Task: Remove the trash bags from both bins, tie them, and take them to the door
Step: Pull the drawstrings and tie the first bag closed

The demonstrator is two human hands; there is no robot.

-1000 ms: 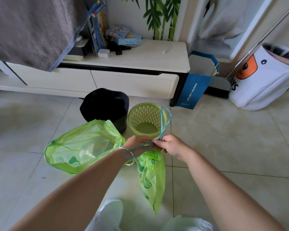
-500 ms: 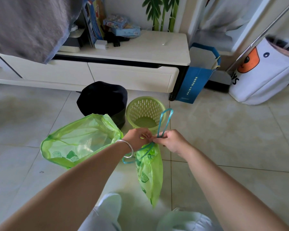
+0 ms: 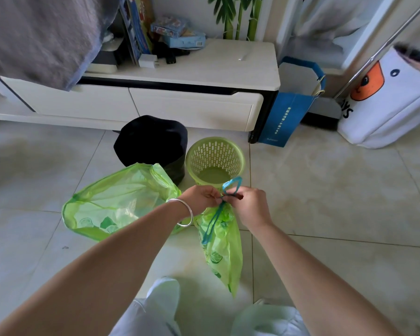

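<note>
Bag (image 3: 222,248): being held up just before the green bin (image 3: 215,161).
Grip: drawstring (image 3: 230,186) being pinched by left hand (image 3: 200,197) and right hand (image 3: 249,206), both closed.
Risk: knot being left loose (cord is slippery), mouth reopening.

A small green trash bag (image 3: 222,248), translucent with printed lime slices, hangs limp straight below the grip, its neck cinched by a blue drawstring (image 3: 212,221) looping above and below. A larger green bag (image 3: 117,202) lies open-mouthed on the floor to the grip's left. Beyond the grip stand an empty green slotted bin (image 3: 215,161) and a black bin (image 3: 153,144), side by side.
</note>
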